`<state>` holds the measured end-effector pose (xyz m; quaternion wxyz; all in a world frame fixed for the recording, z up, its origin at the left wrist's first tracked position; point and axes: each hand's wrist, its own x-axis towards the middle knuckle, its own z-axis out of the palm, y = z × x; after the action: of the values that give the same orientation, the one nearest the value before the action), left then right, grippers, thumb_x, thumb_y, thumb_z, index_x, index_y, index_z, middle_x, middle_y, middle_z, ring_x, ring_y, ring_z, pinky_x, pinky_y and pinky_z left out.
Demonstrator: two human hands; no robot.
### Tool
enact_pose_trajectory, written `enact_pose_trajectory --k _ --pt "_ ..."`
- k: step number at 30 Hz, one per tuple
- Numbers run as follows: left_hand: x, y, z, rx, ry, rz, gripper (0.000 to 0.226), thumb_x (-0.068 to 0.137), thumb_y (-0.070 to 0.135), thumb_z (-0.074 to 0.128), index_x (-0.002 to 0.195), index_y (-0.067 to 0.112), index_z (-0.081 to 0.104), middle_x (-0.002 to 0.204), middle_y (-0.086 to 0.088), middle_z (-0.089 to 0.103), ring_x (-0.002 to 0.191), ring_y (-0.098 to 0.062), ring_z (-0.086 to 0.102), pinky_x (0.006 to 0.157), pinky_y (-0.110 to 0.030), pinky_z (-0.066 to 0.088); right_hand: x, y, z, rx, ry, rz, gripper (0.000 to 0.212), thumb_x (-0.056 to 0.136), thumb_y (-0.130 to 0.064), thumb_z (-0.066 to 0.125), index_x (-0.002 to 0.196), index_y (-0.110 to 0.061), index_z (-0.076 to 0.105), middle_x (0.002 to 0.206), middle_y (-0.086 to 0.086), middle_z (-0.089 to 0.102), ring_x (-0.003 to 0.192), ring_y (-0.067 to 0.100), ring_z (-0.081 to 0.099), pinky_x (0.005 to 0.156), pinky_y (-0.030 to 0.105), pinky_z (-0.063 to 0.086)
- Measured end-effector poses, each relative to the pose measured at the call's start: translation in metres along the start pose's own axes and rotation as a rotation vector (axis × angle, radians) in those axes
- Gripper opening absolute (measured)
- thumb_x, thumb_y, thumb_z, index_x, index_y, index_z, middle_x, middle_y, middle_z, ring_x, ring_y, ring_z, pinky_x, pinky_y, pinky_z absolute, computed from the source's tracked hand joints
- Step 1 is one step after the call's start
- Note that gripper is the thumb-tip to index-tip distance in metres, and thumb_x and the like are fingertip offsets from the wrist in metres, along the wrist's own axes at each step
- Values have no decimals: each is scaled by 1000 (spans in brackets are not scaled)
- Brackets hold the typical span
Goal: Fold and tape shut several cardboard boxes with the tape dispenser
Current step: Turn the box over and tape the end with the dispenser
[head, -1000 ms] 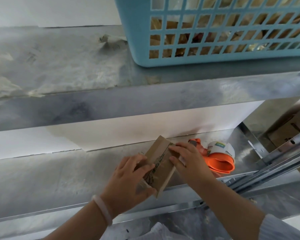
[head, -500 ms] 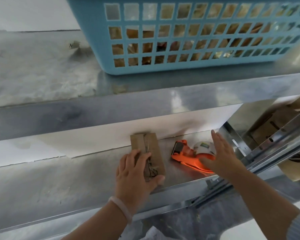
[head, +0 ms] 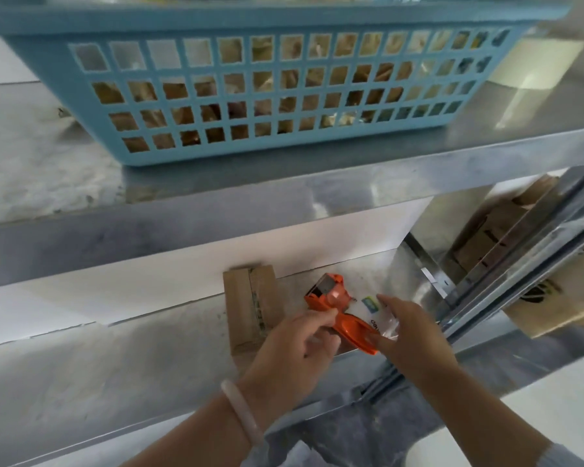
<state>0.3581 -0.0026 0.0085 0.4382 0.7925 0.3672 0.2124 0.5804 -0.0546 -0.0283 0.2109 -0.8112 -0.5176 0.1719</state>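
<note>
Cardboard box (head: 250,308): folded, seemingly untaped, just left of the fingers (head: 319,315); left hand (head: 294,355) and right hand (head: 410,335) grip the tape dispenser (head: 331,294); taping remains.

Left hand (head: 289,360) and right hand (head: 410,335) grip the orange plastic tape dispenser (head: 331,294) at the grey metal shelf (head: 149,352), just right of a flat brown cardboard box (head: 243,305), below a blue plastic lattice basket (head: 250,20).
</note>
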Motion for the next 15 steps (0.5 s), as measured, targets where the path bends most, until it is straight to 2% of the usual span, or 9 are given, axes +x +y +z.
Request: enact_pose_trajectory --k 1,2,3,4,5,7,10,13,15 --pt "3 5 4 -115 -68 -143 27 96 37 55 123 41 56 111 22 60 104 10 56 89 -9 44 -6 -1 -1 22 28 -1 78 72 -57 77 139 -33 45 120 -12 54 105 9 56 93 35 52" --pt "7 9 9 -244 -80 -278 16 95 37 56 109 43 62 103 19 65 99 6 60 90 -17 49 -12 0 -2 34 62 -9 78 72 -56 77 139 -33 45 120 -12 54 106 9 57 92 37 54" --pt "12 11 13 -400 -58 -407 11 94 35 58 93 36 69 96 11 68 96 -4 64 93 -30 53 -18 -1 -4 27 106 -32 77 72 -53 79 138 -32 46 121 -11 56 107 11 58 91 38 55" --pt "16 14 18 -558 -26 -520 15 94 32 59 85 27 70 94 2 71 96 -15 66 95 -39 53 -22 -1 -6 4 174 -75 75 71 -47 82 136 -30 49 120 -8 58 107 14 59 88 39 57" --pt "21 18 23 -712 -8 -603 15 95 29 60 88 19 69 96 -5 72 98 -22 67 95 -42 53 -26 -2 -7 -29 250 -137 74 68 -40 86 133 -25 54 117 -4 61 105 18 61 85 40 58" --pt "29 27 30 -888 -11 -638 23 93 31 61 101 11 69 99 -10 74 98 -25 69 89 -37 55 -33 -6 -7 -76 420 -308 74 59 -28 93 124 -18 60 108 2 64 99 25 63 79 38 59" --pt "38 37 38 -1012 -2 -610 41 77 44 69 105 13 69 97 -10 75 92 -26 70 85 -36 56 -39 -10 -4 -87 554 -523 77 56 -19 94 123 -18 57 109 0 62 103 22 56 93 28 47" --pt "41 37 42 -1032 34 -591 48 77 45 71 113 13 67 102 -15 73 94 -31 71 80 -39 58 -43 -14 -1 -63 561 -599 71 64 -14 88 127 -20 55 109 0 62 107 21 53 107 22 34" --pt "42 35 39 -993 69 -578 58 71 48 75 117 14 65 103 -14 73 94 -30 71 83 -44 58 -46 -13 1 -38 524 -618 57 76 -23 79 129 -20 58 112 -2 62 110 19 53 110 20 31"
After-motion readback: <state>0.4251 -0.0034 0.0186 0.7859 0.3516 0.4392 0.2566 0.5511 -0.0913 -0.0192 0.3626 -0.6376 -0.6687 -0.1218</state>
